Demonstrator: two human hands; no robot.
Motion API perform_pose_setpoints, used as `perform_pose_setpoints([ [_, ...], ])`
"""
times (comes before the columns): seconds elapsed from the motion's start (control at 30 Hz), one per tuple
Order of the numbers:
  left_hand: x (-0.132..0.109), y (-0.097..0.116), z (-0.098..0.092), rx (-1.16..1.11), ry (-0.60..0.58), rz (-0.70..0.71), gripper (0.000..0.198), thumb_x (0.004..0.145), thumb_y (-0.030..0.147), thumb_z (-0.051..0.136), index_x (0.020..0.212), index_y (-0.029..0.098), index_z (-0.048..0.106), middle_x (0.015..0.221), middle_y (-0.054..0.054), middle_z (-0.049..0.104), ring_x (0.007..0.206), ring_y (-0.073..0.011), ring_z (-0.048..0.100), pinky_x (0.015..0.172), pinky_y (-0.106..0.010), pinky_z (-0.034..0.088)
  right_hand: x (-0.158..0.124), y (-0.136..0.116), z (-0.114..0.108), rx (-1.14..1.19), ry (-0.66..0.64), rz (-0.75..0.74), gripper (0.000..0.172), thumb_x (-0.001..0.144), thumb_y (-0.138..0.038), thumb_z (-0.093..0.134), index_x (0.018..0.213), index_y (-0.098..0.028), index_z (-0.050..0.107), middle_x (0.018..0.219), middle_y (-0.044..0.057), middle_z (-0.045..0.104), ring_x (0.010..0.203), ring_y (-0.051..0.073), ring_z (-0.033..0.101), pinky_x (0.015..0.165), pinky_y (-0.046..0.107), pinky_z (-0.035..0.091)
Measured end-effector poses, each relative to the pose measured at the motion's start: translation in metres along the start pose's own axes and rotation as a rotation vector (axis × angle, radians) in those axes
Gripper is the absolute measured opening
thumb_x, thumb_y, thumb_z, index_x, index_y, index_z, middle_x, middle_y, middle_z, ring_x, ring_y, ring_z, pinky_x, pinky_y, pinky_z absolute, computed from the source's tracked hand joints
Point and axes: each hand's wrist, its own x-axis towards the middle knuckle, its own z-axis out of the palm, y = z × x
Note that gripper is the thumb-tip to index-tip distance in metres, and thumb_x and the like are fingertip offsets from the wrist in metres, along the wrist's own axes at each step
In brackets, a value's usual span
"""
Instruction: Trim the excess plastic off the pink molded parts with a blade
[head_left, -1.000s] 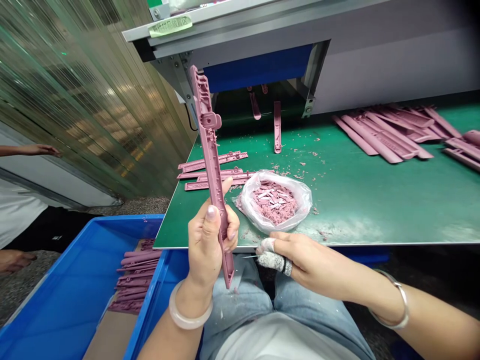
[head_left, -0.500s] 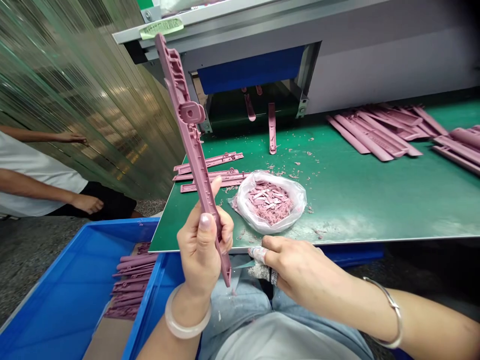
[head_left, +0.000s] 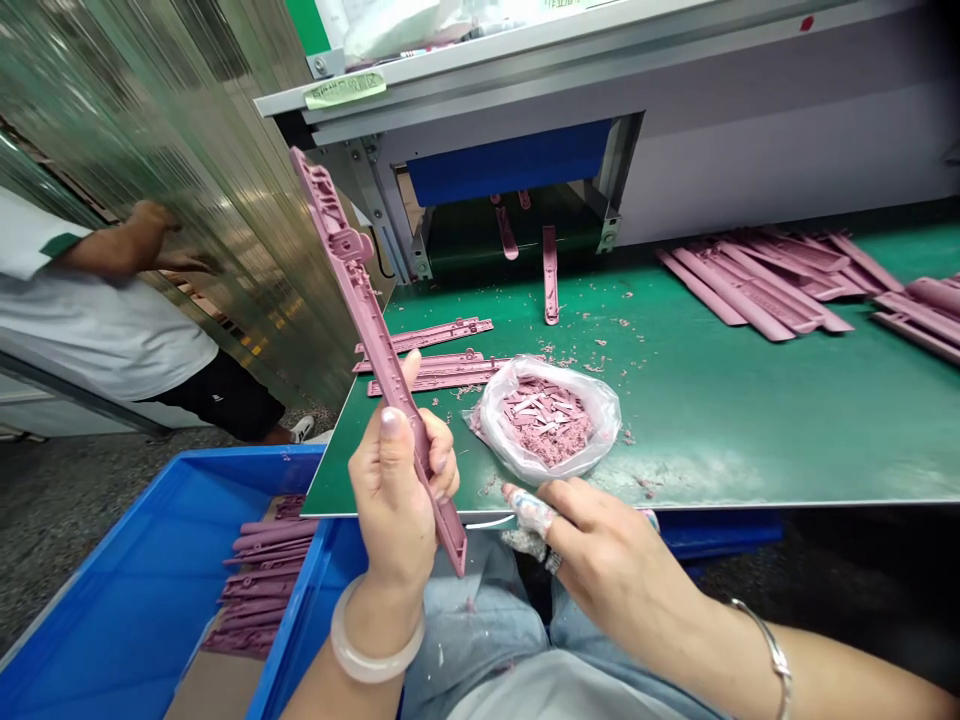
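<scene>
My left hand [head_left: 397, 470] is closed around a long, narrow pink plastic part [head_left: 379, 350], held up at a slant with its ribbed inner side showing. The part's lower end reaches past the table edge, above my lap. In my right hand [head_left: 600, 540], closed, is a knife [head_left: 491, 522]; only its thin, shiny blade shows clearly, pointing left near the part's lower end. Tape wraps one finger, and my palm hides most of the handle. Just beyond the right hand, a clear plastic bag [head_left: 604, 405] holds pink trimmings [head_left: 551, 425].
Similar pink parts [head_left: 435, 375] lie at the left of the green table [head_left: 735, 430]. A pile [head_left: 765, 275] lies at the right. One strip [head_left: 550, 275] sits by the conveyor opening [head_left: 465, 235]. At lower left stands a blue bin [head_left: 165, 530]; beyond it is another person [head_left: 127, 320].
The pink part's upper end has dropped and tipped further left. My right hand and the knife have shifted slightly right. The other person's arms have moved, and the view has shifted slightly.
</scene>
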Motion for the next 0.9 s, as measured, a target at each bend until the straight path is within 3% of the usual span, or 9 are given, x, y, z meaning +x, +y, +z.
perform_pose_setpoints([
  [0.07, 0.001, 0.0, -0.002, -0.024, 0.035, -0.026, 0.043, 0.094, 0.047, 0.043, 0.128, 0.023, 0.056, 0.057, 0.006, 0.038, 0.038, -0.0048, 0.027, 0.034, -0.017, 0.024, -0.003, 0.007, 0.001, 0.049, 0.102, -0.029, 0.051, 0.078, 0.005, 0.038, 0.122, -0.014, 0.053, 0.095, 0.01, 0.062, 0.081, 0.021, 0.056, 0.067, 0.031, 0.048],
  [0.17, -0.002, -0.003, -0.006, -0.045, 0.043, -0.091, 0.045, 0.093, 0.046, 0.045, 0.131, 0.023, 0.054, 0.058, 0.006, 0.04, 0.038, -0.0042, 0.028, 0.034, -0.015, 0.026, -0.001, 0.021, -0.004, 0.07, 0.175, -0.016, 0.054, 0.078, 0.004, 0.039, 0.125, -0.018, 0.052, 0.099, 0.01, 0.061, 0.085, 0.021, 0.058, 0.069, 0.031, 0.051],
  [0.37, -0.021, -0.016, -0.009, -0.001, -0.142, -0.431, 0.06, 0.086, 0.051, 0.056, 0.138, 0.023, 0.045, 0.055, 0.006, 0.046, 0.035, -0.0034, 0.026, 0.031, -0.015, 0.026, 0.029, 0.049, -0.028, 0.02, 0.422, 0.097, 0.053, 0.081, 0.001, 0.04, 0.128, -0.023, 0.052, 0.109, 0.01, 0.059, 0.099, 0.022, 0.058, 0.079, 0.034, 0.052],
  [0.47, -0.031, -0.02, -0.005, 0.034, -0.152, -0.538, 0.063, 0.082, 0.053, 0.06, 0.137, 0.025, 0.046, 0.052, 0.007, 0.044, 0.034, -0.0021, 0.022, 0.031, -0.014, 0.024, 0.045, 0.054, -0.042, 0.043, 0.506, 0.121, 0.051, 0.086, -0.002, 0.041, 0.13, -0.025, 0.052, 0.104, 0.008, 0.06, 0.096, 0.02, 0.058, 0.081, 0.034, 0.051],
  [0.9, -0.04, -0.02, -0.001, 0.072, -0.132, -0.604, 0.068, 0.076, 0.058, 0.064, 0.134, 0.024, 0.051, 0.05, 0.007, 0.043, 0.033, -0.0024, 0.021, 0.031, -0.015, 0.023, 0.054, 0.055, -0.05, 0.004, 0.494, 0.132, 0.052, 0.081, 0.003, 0.041, 0.127, -0.016, 0.057, 0.102, 0.009, 0.06, 0.093, 0.02, 0.057, 0.079, 0.031, 0.05],
])
